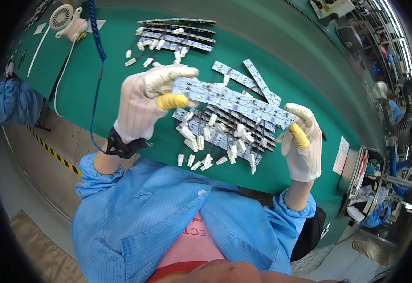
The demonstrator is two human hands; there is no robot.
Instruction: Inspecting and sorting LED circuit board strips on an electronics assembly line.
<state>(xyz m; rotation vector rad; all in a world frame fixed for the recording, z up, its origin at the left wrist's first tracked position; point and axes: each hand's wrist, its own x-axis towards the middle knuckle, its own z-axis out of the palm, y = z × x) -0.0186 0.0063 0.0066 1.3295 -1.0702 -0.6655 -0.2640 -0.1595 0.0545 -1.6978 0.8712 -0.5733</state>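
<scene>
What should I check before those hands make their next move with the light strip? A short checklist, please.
1. Left hand holds one end of the light strip: ok.
2. Right hand holds the other end: ok.
3. Both hands are covered by gloves: ok.
4. Black wrist strap is around the left wrist: ok.
5. White plugs under and in front of the held strip are neatly lined up: not ok; they lie jumbled on the pile and the green table.
6. Underside of the held strip is undamaged: cannot tell; it faces away from view.
</scene>
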